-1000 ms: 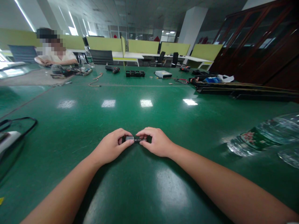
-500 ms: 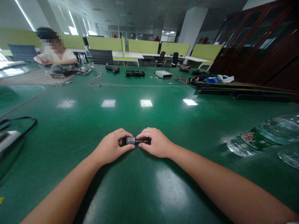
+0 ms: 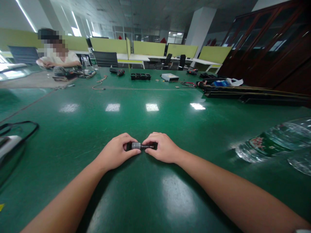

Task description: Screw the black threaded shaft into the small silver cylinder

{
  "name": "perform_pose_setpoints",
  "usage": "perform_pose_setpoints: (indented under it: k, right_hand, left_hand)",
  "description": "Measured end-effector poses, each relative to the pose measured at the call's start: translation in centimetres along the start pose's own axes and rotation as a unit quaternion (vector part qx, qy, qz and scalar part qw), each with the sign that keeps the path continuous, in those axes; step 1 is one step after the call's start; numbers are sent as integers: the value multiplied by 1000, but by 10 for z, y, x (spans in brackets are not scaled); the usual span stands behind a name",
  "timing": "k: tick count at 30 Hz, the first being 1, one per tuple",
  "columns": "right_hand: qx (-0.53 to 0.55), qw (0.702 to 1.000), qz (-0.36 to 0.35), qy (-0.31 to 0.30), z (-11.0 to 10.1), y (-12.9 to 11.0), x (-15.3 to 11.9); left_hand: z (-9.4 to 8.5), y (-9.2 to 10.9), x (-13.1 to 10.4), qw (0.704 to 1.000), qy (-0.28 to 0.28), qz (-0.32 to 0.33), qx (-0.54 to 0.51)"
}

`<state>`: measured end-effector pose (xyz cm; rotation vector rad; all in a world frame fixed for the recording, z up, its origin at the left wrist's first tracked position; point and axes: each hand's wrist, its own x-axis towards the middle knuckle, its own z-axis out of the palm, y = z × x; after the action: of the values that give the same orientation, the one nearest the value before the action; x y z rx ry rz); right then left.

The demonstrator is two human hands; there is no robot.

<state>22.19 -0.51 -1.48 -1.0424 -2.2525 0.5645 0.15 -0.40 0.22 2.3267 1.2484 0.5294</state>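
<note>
A small part with a silver cylinder (image 3: 136, 145) and a thin dark ridged shaft (image 3: 147, 147) lies crosswise between my hands, low over the green table (image 3: 136, 187). My left hand (image 3: 119, 152) pinches the cylinder between thumb and fingers from the left. On the other side, my right hand (image 3: 162, 149) has its thumb and fingers closed round the shaft. The fingertips of the two hands are close together but apart. Whether the part rests on the table top cannot be made out.
Clear bottles (image 3: 269, 142) lie at the right. A black cable (image 3: 31, 123) and a white device (image 3: 11, 144) are at the left. Tools, a white box (image 3: 170, 77) and black strips (image 3: 225, 92) lie farther back. A person (image 3: 60, 58) sits at the far left.
My hands and the part have barely moved; the right fingertips sit very slightly farther right along the shaft. The grip of both hands is the same.
</note>
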Motion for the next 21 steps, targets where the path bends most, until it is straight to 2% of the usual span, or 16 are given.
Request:
perform_pose_setpoints:
  k: [21]
  right_hand:
    - [4,1000,18,-2,1,0,0]
  left_hand:
    - [0,0,1,1000,-2,-12,2]
